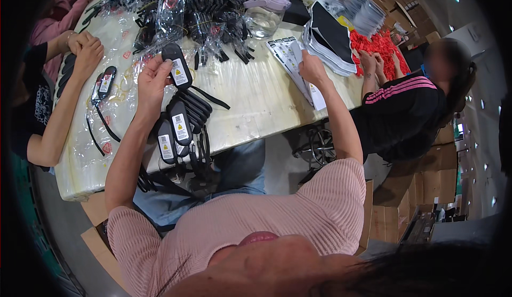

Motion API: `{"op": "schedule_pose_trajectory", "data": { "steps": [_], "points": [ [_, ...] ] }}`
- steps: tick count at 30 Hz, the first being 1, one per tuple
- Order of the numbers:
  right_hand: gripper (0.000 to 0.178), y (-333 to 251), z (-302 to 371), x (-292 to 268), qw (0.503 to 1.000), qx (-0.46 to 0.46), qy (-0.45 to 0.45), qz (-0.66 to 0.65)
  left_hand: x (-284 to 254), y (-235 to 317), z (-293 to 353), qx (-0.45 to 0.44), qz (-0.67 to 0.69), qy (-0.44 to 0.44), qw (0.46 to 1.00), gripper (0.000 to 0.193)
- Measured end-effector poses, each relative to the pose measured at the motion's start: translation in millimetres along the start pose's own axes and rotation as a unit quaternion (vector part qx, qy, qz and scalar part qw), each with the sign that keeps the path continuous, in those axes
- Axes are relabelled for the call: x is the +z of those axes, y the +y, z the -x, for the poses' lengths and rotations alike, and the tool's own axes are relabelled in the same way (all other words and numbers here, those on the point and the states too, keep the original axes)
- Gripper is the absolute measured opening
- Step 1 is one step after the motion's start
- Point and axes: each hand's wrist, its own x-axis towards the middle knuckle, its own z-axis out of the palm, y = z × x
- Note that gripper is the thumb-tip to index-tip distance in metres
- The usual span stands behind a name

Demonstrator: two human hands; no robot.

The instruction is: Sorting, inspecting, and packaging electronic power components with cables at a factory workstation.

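My left hand (153, 80) grips a black, oval handheld device (173, 57) with a white label on its face and a black strap trailing to the right. Beneath that hand, a pile of similar black devices (181, 127) overlaps at the table's near edge, some with white labels showing and straps hanging down. Over a printed sheet of labels (282, 51), my right hand (313, 68) has its fingers pinched at a small pale piece that looks like a label; the fingertips are partly hidden. The sheet lies on white paper reaching the table's edge.
Bagged black devices (200, 25) crowd the far side, beside a clear jug (264, 19) with a mauve lid. Paper stacks (330, 43) and red shredded material (381, 51) lie right. Co-workers sit left and right. Two labelled devices (105, 83) lie left on the plastic-covered table (250, 105).
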Motion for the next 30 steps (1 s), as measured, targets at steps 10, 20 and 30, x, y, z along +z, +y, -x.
{"op": "schedule_pose_trajectory", "data": {
  "steps": [10,20,30],
  "points": [
    [0.021,-4,2,-62,0.891,0.022,0.368,-0.265,8,8,3,-0.021,0.001,0.006,1.000,0.018],
    [0.018,-138,-85,-144,0.661,-0.130,0.291,-0.680,5,14,4,-0.033,0.022,0.030,0.999,0.018],
    [0.030,-385,-215,-138,0.703,-0.461,0.475,-0.259,3,10,-2,-0.113,0.126,0.061,0.984,0.011]
  ]
}}
